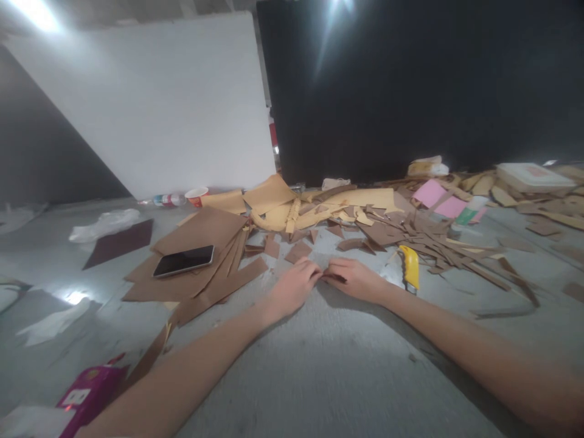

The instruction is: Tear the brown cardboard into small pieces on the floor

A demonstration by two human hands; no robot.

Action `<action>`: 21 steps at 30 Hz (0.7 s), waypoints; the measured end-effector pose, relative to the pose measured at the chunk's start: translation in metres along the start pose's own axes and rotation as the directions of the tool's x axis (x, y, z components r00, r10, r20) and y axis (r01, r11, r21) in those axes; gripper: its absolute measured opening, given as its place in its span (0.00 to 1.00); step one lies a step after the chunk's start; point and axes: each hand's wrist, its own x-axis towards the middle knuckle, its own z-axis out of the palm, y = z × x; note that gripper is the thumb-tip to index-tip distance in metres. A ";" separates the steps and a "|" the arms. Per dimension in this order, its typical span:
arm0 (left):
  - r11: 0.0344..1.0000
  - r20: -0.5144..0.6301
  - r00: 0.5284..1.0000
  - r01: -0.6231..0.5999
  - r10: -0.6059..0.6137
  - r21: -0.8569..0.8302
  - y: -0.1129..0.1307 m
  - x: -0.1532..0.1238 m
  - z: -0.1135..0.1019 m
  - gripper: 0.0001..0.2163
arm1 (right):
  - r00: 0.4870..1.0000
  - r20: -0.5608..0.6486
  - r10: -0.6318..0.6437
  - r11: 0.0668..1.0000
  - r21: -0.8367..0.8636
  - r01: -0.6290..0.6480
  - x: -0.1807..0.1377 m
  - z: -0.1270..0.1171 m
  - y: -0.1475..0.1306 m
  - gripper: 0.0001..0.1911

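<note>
Both my arms reach forward over a grey floor. My left hand (294,285) and my right hand (353,278) meet fingertip to fingertip, fingers pinched together on a small dark brown cardboard scrap (332,277) between them. A yellow utility knife (410,267) lies on the floor just right of my right hand, untouched. A black phone (184,261) rests on brown cardboard sheets (201,243) to the left of my left hand.
Several brown and tan cardboard strips and offcuts (429,240) spread behind and right of the hands. Pink paper (438,199), a white box (531,176), a red cup (197,195) and a bottle (168,199) lie farther back. A magenta carton (89,395) sits near left. A white board (150,103) and black panel (410,85) stand behind.
</note>
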 end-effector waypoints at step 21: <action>0.999 0.004 0.999 -0.048 0.048 0.012 -0.002 0.000 0.002 0.10 | 1.000 -0.013 -0.017 1.000 -0.014 0.017 0.000 0.001 0.001 0.11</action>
